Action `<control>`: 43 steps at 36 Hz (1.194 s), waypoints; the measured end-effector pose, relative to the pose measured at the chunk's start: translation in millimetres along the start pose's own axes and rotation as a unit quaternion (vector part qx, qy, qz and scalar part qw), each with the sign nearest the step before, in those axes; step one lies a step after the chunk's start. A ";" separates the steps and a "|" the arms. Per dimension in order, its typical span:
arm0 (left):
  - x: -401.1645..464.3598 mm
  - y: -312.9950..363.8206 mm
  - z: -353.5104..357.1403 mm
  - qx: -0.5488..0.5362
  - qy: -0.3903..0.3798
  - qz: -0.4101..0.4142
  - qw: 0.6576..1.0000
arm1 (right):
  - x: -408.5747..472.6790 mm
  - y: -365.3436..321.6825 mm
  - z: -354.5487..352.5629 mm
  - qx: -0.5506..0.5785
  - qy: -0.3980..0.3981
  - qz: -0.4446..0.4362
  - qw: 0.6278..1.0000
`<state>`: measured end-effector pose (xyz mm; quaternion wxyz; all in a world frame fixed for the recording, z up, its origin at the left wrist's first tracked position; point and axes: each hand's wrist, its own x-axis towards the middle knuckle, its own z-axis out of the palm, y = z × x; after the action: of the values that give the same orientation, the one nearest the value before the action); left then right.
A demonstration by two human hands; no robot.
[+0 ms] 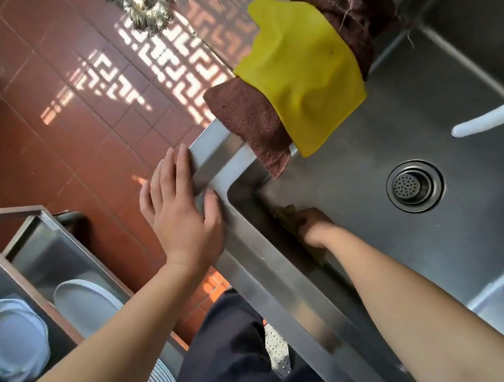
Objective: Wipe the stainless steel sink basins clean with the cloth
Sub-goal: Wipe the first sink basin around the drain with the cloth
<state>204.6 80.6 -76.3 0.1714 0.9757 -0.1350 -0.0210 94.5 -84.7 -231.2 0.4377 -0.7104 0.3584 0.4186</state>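
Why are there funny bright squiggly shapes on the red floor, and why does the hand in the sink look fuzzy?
Head view: sunlight falls in a patterned patch on the red floor, likely through a patterned screen out of view. The right hand and its cloth sit in the sink's shadowed corner and look smeared, probably motion blur. The left hand on the rim looks sharper. The wide lens tilts everything.
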 end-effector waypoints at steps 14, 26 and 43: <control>-0.2 1.8 -2.0 0.003 -0.001 -0.005 1.000 | -12.7 -7.3 -51.5 -0.052 0.175 -0.031 0.983; -0.8 0.2 0.6 0.000 0.016 0.003 1.000 | 23.8 -53.0 9.2 -0.092 0.053 -0.077 0.991; -0.2 1.8 -0.3 0.010 0.008 -0.002 1.000 | -8.3 30.2 -9.9 -0.128 -0.049 0.035 0.990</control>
<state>203.9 79.1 -75.4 0.1624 0.9778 -0.1318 -0.0125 67.6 -103.6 -230.7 0.3455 -0.7259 0.3051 0.5105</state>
